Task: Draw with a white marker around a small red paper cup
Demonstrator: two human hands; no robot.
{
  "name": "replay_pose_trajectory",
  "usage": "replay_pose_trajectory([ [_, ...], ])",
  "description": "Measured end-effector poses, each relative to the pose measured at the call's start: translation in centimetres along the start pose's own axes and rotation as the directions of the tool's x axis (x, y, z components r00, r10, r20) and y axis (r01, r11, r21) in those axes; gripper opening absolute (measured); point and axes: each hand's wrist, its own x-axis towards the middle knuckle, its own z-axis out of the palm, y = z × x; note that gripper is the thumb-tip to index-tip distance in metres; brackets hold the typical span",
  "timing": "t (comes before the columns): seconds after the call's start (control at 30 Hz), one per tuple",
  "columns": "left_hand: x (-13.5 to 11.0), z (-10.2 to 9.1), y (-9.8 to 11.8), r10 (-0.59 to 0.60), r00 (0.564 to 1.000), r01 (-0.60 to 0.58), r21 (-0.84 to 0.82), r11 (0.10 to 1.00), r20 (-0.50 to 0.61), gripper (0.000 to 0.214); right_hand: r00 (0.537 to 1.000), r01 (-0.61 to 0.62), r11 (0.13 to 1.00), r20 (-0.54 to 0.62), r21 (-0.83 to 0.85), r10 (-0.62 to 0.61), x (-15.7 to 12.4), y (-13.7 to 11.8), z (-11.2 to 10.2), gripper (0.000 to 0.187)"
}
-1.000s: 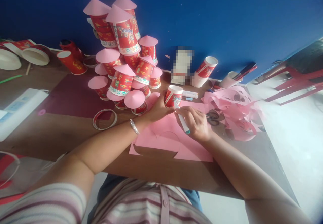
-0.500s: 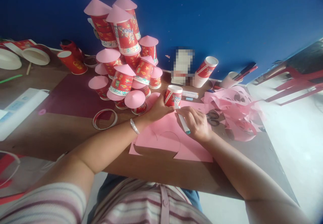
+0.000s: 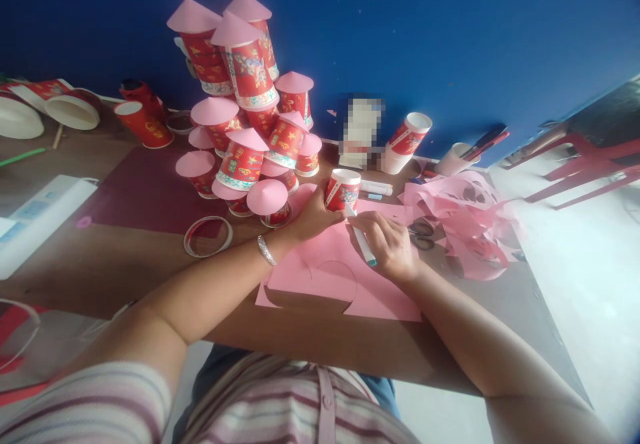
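A red printed paper cup (image 3: 342,189) with a white rim stands upright on pink paper. My left hand (image 3: 316,219) grips its lower left side, thumb toward the front. In my right hand (image 3: 390,244) is a white marker (image 3: 362,241) with a teal end, its tip close to the front of the cup near the base. Whether the tip touches the cup I cannot tell. Beneath both hands lies the cut pink paper (image 3: 305,277), with a curved piece missing and a round outline drawn on it.
Red cups with pink cone tops (image 3: 245,157) are stacked at the left. Behind stand more paper cups (image 3: 409,139) and a pen cup (image 3: 456,159). Scissors (image 3: 423,233) and pink scraps (image 3: 465,224) lie right, a tape ring (image 3: 208,236) left. A blue wall (image 3: 450,44) bounds the back.
Hardly anything differs. The cup has shifted very slightly left and its hold is unchanged; the marker stays near its base.
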Motion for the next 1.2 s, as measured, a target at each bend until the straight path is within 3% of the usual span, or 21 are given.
replay_pose_trajectory([
  [0.13, -0.1, -0.1, 0.2, 0.022, 1.0, -0.022, -0.001, 1.0, 0.021, 0.047, 0.998, 0.02, 1.0, -0.064, 0.009, -0.019, -0.1, 0.1, 0.1, 0.039],
  [0.23, -0.1, -0.2, 0.4, 0.002, 0.999, 0.001, -0.075, 0.997, 0.037, 0.047, 0.993, 0.056, 0.998, -0.102, 0.007, -0.055, -0.4, 0.3, 0.2, 0.049],
  [0.33, -0.1, -0.2, 0.5, -0.007, 0.998, 0.015, -0.148, 0.989, 0.057, 0.045, 0.993, 0.062, 0.998, -0.1, 0.005, -0.062, -0.6, 0.7, 0.4, 0.047],
  [0.57, 0.1, -0.4, 0.0, -0.018, 0.993, 0.05, -0.277, 0.96, 0.117, 0.055, 0.973, -0.164, 0.986, -0.168, -0.024, 0.157, -0.8, 1.4, 1.7, 0.025],
  [0.83, -0.1, -0.4, 0.3, -0.024, 0.982, 0.088, -0.345, 0.934, 0.187, 0.049, 0.956, -0.273, 0.962, -0.104, 0.033, 0.275, -1.8, 1.6, 2.9, 0.024],
  [1.0, -0.3, 0.1, 0.9, -0.056, 0.99, 0.078, -0.173, 0.982, 0.13, 0.058, 0.939, -0.317, 0.942, -0.106, 0.107, 0.328, -1.9, 2.2, 3.2, 0.028],
  [1.2, -0.7, 0.8, 0.5, 0.039, 0.997, -0.045, 0.087, 0.995, 0.066, 0.064, 0.898, -0.38, 0.895, -0.14, 0.233, 0.418, -1.9, 2.7, 3.4, 0.024],
])
